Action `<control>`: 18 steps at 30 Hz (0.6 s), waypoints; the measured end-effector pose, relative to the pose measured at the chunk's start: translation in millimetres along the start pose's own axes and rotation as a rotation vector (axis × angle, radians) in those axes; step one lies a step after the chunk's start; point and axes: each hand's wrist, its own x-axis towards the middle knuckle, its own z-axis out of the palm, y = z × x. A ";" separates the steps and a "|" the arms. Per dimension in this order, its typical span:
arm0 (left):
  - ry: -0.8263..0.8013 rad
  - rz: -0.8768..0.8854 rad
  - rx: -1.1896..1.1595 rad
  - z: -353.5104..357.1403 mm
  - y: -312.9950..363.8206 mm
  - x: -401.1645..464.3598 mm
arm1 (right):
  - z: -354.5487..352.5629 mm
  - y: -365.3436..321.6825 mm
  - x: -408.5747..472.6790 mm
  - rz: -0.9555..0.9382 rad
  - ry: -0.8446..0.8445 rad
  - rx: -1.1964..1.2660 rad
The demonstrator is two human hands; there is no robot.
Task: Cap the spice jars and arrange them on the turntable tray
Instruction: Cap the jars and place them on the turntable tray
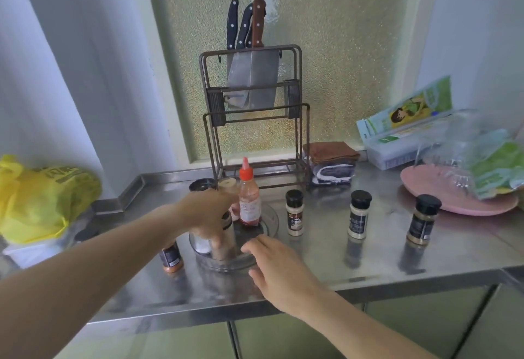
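On the steel counter, the left hand is gripping a tall jar, fingers curled round it, standing on the clear turntable tray. At the tray's 4 o'clock the right hand is hovering with fingers loosely spread, holding nothing. Toward 3 o'clock three capped spice jars are standing well apart.

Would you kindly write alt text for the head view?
A person's left hand grips a jar on the clear turntable tray while the right hand hovers open at its front rim. Three capped spice jars stand on the steel counter to the right.
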 end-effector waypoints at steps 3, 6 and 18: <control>0.245 0.019 -0.070 -5.0 10.9 -6.2 | -37.6 20.3 -4.3 0.088 0.239 -0.097; 0.496 0.111 -0.296 -7.8 46.1 1.3 | -74.8 65.6 -4.8 0.289 0.516 -0.270; 0.434 -0.005 -0.341 24.0 123.7 79.7 | -81.9 139.8 1.0 0.649 0.214 -0.360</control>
